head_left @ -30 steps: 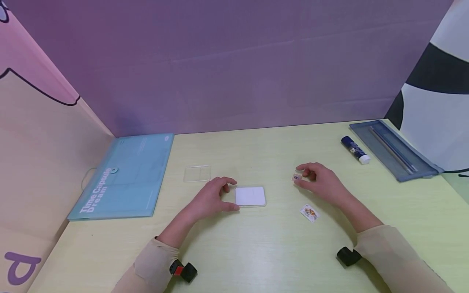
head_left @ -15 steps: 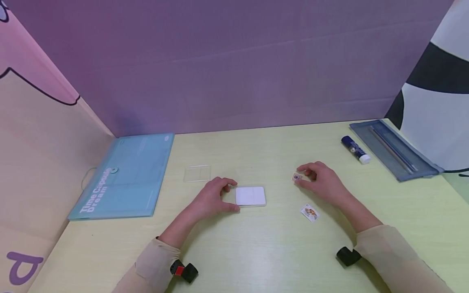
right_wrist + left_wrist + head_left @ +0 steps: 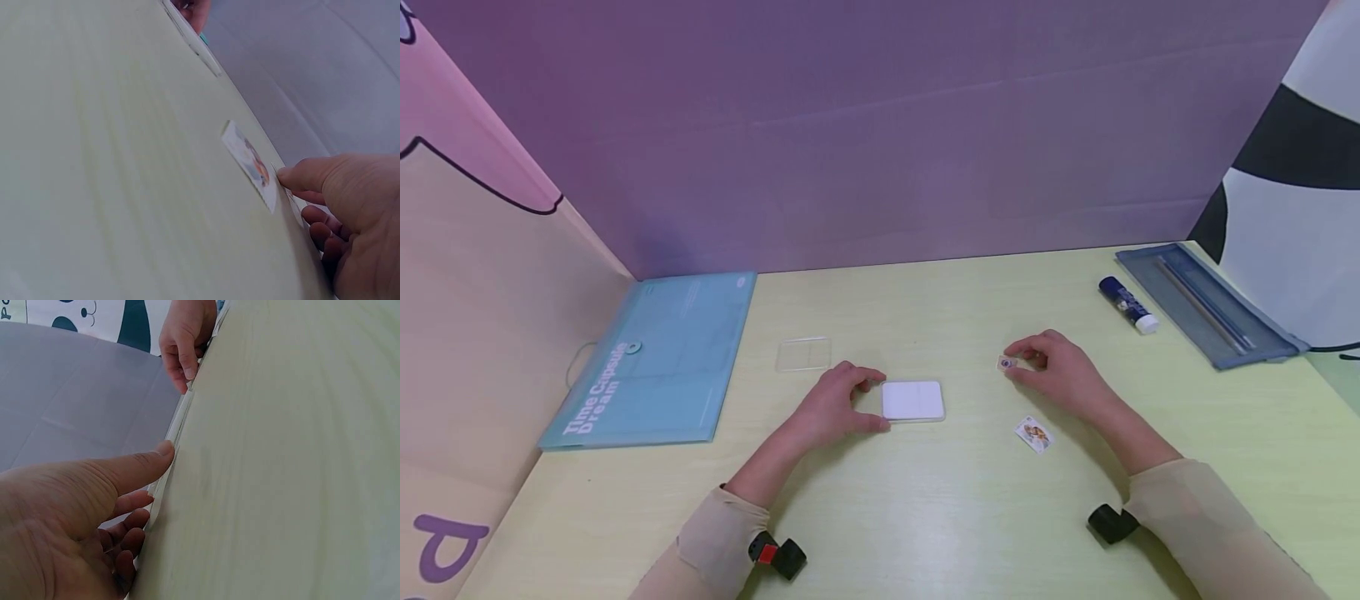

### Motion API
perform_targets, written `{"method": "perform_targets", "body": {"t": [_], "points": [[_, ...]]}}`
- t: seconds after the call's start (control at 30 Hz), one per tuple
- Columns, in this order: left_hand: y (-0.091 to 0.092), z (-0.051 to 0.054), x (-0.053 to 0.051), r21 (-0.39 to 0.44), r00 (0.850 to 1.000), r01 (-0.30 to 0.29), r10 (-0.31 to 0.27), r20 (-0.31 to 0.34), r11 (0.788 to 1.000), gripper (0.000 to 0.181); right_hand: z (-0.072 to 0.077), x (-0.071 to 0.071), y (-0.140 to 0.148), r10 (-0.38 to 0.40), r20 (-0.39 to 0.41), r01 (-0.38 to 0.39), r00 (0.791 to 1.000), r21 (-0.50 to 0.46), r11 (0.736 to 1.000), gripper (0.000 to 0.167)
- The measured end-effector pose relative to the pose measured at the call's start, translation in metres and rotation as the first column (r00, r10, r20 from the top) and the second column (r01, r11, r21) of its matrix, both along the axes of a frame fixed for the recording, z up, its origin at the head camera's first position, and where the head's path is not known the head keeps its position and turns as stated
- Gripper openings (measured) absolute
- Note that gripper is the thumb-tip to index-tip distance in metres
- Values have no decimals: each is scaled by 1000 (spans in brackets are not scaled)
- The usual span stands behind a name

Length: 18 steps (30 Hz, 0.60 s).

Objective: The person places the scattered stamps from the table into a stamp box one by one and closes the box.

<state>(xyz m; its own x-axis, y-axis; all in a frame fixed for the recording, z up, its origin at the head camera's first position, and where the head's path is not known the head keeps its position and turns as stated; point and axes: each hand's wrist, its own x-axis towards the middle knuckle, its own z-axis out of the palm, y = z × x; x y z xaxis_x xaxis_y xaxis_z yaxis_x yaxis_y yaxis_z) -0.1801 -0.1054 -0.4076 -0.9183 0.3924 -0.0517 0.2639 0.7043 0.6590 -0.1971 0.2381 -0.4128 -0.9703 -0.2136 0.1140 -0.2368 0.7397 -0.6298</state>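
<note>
A stack of blank white cards (image 3: 912, 401), seemingly on a clear base, lies mid-table in the head view. My left hand (image 3: 838, 404) holds its left end, thumb at the near corner and index finger at the far one. To the right, my right hand (image 3: 1060, 371) pinches a small stamp (image 3: 1006, 363) with a dark round print between thumb and index finger, at table level. Nearer to me lies a second stamp (image 3: 1033, 435) with an orange picture; the right wrist view shows this stamp (image 3: 249, 162) flat beside the right thumb.
A clear plastic lid or tray (image 3: 803, 356) lies behind the left hand. A blue document folder (image 3: 662, 367) covers the table's left side. At the back right are a glue stick (image 3: 1127, 306) and a blue mesh pouch (image 3: 1213, 308) with slim rods inside.
</note>
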Motion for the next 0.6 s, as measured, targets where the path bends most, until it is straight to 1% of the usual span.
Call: {"method": "perform_targets", "body": {"t": [0.13,0.37,0.6], "points": [[0,-1,-1,-7,1000,-1,1,-4,1000,60,0,0,-1,2,11,-2,1000,-5,1000,25],[0,-1,0,4,1000,-3,3,0,1000,59,-1,0,-1,-12,25,12,1000,-13,1000,33],[-1,-1,1,4,1000,3,-3,0,1000,59,-1,0,-1,-6,23,6,1000,-4,1000,26]]}}
